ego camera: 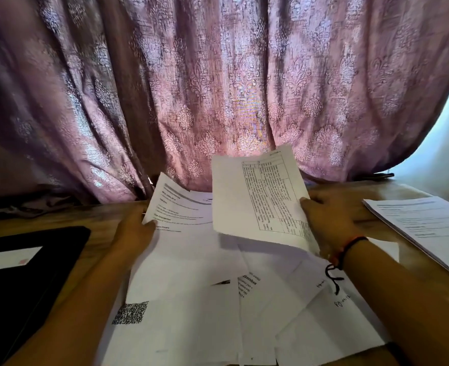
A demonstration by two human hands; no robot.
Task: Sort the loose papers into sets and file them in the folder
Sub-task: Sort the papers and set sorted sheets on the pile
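Note:
Several loose white papers [191, 299] lie overlapping on the wooden table in front of me. My right hand [329, 215] holds a sheet with a printed table [257, 196] lifted above the pile, gripped at its right edge. My left hand [133, 233] pinches the left edge of a printed text sheet [178, 207], raised at an angle. A black folder [27, 273] lies shut at the left with a white label on its cover. A separate stack of printed papers [424, 228] rests at the right.
A purple patterned curtain [218, 88] hangs right behind the table's far edge. Bare wooden tabletop [99, 215] shows between the folder and the loose pile. One sheet near me carries a QR code [130, 313].

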